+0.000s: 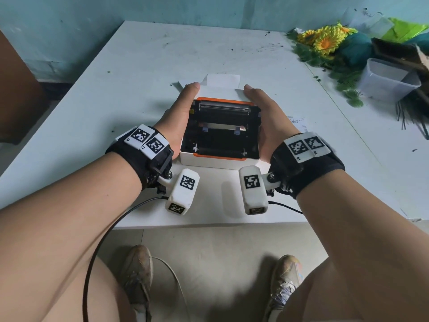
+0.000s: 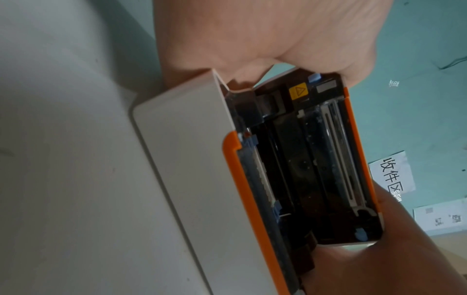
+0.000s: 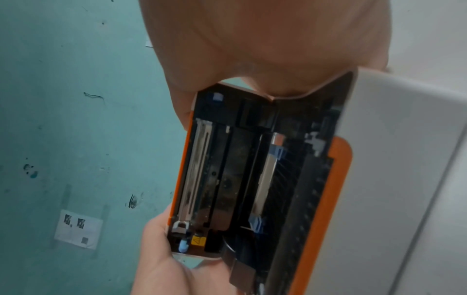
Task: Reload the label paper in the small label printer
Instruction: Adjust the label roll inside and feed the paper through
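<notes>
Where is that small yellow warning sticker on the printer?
In the head view the yellow warning sticker sits inside the open label printer, at the compartment's far left corner, beside the person's left hand.

Smooth white plastic label printer (image 1: 218, 162), glossy orange trim, shiny metal bar, matt white table (image 1: 139, 66)

In the head view the fingers of the left hand (image 1: 178, 117) and the right hand (image 1: 267, 117) lie out of sight against the sides of the label printer (image 1: 219, 133), so their grip there cannot be made out, and the lid's outer face is turned away. The label paper (image 1: 222, 81) behind the lid is mostly covered by it. The small print on the slip (image 1: 299, 123) on the desk (image 1: 139, 66) is too small to read, and both wrist views cut off the printer's lower end.
</notes>
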Tool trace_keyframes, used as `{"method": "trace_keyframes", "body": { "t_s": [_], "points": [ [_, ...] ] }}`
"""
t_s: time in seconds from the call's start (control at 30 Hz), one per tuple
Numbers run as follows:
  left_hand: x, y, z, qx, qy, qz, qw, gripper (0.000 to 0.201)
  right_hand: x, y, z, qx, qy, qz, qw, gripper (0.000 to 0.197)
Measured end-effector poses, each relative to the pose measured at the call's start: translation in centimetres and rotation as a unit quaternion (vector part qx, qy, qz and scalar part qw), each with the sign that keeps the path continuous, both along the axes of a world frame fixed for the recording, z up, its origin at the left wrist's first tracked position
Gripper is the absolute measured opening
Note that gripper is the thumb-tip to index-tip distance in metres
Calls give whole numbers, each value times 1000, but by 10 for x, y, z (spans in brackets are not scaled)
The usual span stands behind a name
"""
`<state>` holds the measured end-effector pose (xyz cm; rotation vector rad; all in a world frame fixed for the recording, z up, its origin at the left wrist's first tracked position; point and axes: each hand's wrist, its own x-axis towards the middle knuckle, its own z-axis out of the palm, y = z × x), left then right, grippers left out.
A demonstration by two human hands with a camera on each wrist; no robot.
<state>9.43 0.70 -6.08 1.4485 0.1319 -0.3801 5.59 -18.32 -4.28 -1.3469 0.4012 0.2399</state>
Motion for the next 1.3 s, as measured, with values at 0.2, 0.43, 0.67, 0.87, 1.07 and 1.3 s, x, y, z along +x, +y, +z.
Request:
{"method": "trace_keyframes", "body": {
  "t_s": [0.2, 0.43, 0.67, 0.87, 1.07, 1.3],
  "points": [
    [0, 0, 2, -3, 3, -9, 1000, 51, 0, -2, -2, 13, -11, 1, 1000, 50],
    [-3, 0, 3, -8, -4, -17, 1000, 59, 1, 0, 0, 4, -5, 2, 1000, 63],
    [-4, 0, 5, 4, -10, -13, 1000, 59, -6, -1, 3, 36, -15, -2, 999, 47],
    [-3, 1, 8, -1, -3, -13, 1000, 48, -3, 5, 2, 5, -1, -15, 1000, 72],
    [-1, 0, 6, 10, -9, -18, 1000, 49, 1, 2, -2, 4, -1, -18, 1000, 78],
    [-1, 1, 7, 6, -4, -17, 1000, 50, -1, 2, 2, 8, -14, -34, 999, 56]
  ]
}}
